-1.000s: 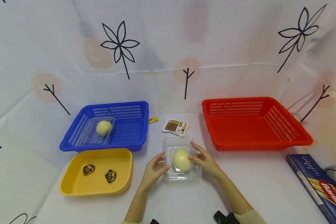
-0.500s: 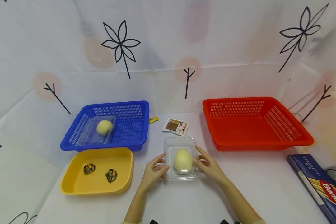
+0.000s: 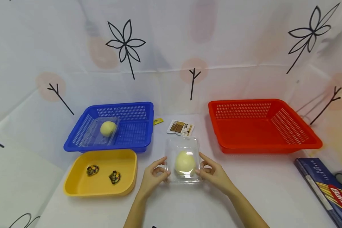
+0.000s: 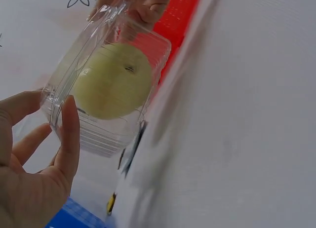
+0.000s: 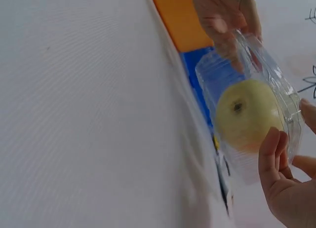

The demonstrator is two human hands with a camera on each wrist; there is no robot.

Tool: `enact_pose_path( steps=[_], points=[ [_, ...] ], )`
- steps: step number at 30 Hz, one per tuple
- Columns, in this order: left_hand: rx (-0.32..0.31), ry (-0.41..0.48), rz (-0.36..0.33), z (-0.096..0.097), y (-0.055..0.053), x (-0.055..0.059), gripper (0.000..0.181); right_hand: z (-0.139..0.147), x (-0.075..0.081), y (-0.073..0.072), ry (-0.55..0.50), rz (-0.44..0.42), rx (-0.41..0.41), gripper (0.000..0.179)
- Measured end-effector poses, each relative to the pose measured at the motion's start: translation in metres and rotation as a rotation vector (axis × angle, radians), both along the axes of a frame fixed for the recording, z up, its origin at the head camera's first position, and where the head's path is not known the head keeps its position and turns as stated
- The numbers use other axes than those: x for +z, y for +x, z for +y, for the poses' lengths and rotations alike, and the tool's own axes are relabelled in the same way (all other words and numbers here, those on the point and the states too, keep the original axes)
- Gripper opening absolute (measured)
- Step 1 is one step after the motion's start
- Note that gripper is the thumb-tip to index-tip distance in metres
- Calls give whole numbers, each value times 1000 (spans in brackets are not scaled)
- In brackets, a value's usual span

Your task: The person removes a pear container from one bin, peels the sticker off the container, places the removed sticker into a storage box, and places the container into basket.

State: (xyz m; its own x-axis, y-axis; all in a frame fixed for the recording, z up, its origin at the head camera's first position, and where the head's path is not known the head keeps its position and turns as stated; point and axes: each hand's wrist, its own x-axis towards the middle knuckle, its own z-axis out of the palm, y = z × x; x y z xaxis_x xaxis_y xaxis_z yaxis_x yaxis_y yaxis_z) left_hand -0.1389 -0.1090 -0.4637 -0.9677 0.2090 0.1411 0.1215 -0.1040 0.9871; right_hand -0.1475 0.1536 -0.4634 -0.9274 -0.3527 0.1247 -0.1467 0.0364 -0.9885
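Note:
A clear plastic clamshell box (image 3: 185,144) is held up over the white table between both hands. Inside it sits a round, pale yellow-green fruit (image 3: 185,163), like an apple or pear, with a dark dimple visible in both wrist views. My left hand (image 3: 154,177) pinches the box's left rim, thumb on the near side. The right hand (image 3: 216,175) grips the opposite rim, thumb near the lower corner. Seen from the left wrist, the lid and base rims of the box (image 4: 106,134) meet between the left fingertips. The fruit (image 5: 249,114) shows through the plastic in the right wrist view.
A blue basket (image 3: 132,147) at back left holds another clear box (image 3: 95,137) with a similar fruit (image 3: 108,128). Before it stands a yellow tray (image 3: 99,192) with two small dark packets. A red basket (image 3: 268,148), a pouch (image 3: 180,127) and a spaghetti box (image 3: 327,186) lie around.
The right hand has shifted down from the box's upper right side, its thumb moving off the fruit to the rim. The box has come up slightly, and both hands now pinch its sides.

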Motion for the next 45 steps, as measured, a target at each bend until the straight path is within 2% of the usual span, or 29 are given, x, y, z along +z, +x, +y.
enact_pose_path(
  steps=[3,11,18,23,25,29,36,40,45],
  points=[
    [40,8,45,-5,1,13,55,-9,9,-3,-36,21,-9,69],
    [184,34,222,-20,-1,48,41,-36,35,-13,-153,129,6,68],
    [266,-6,228,-34,-9,75,41,-59,61,-31,-171,154,1,73],
    [297,-23,297,-50,-20,86,44,-76,71,-46,-174,183,37,76],
    [308,-37,303,-56,-24,89,45,-83,74,-52,-168,194,52,78],
    [354,-94,251,-68,-29,98,46,-98,79,-64,-147,207,61,79],
    [472,-163,157,-86,-40,109,44,-132,84,-88,-90,225,68,78],
    [548,-192,102,-96,-49,108,44,-152,84,-102,-40,224,68,76],
    [633,-189,45,-107,-59,100,43,-171,80,-114,-33,124,132,76]
  ],
)
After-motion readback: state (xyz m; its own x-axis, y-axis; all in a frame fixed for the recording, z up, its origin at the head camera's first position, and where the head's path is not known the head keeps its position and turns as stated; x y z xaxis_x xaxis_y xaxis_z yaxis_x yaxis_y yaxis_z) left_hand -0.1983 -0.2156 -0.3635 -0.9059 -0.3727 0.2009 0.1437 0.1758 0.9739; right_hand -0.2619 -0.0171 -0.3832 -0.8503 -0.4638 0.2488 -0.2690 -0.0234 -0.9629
